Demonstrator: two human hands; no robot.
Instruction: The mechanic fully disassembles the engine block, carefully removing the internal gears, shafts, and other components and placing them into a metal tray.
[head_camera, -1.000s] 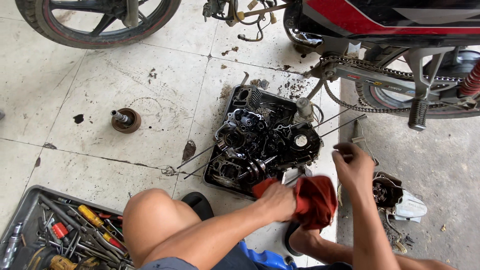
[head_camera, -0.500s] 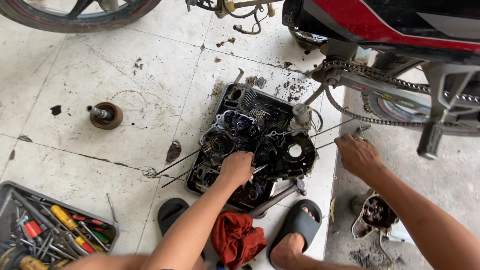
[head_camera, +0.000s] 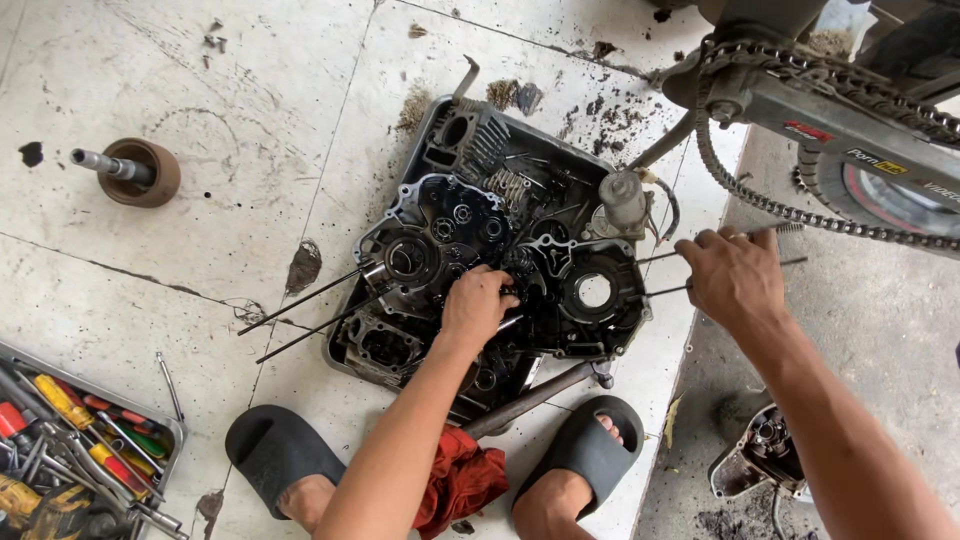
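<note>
While both hands are on the job, layout as seen from the head camera:

engine case (head_camera: 500, 270): sits in a dark metal tray (head_camera: 440, 125) on the tiled floor (head_camera: 200, 230), between the person's feet and the motorbike's rear end; black, oily, gears showing.
long axis: studs run roughly level across the view, left ends tipped slightly toward the near side. Left pair of rods (head_camera: 300, 310) sticks out past the tray's left edge over the floor; right pair of rods (head_camera: 720, 262) sticks out past the tray's right edge.
left hand (head_camera: 478, 305): on the case's centre, fingers curled down among the gears, touching them. Whether it has hold of a part, cannot tell; fingertips hidden.
right hand (head_camera: 735, 275): outside the tray's right edge, closed round the right rods, fingers wrapped over them.
nearer hand: left is on the case itself; right is on the rod ends only, well off the case body.
chain (head_camera: 800, 205): hangs just beyond the right hand, not touching it.
red rag (head_camera: 460, 480): on the floor between the two black sandals (head_camera: 285, 450), near side of the tray.
tool tray (head_camera: 80, 440): floor's near-left corner, screwdrivers inside, well apart from both hands.
brown hub with shaft (head_camera: 135, 170): floor, far left, apart.
</note>
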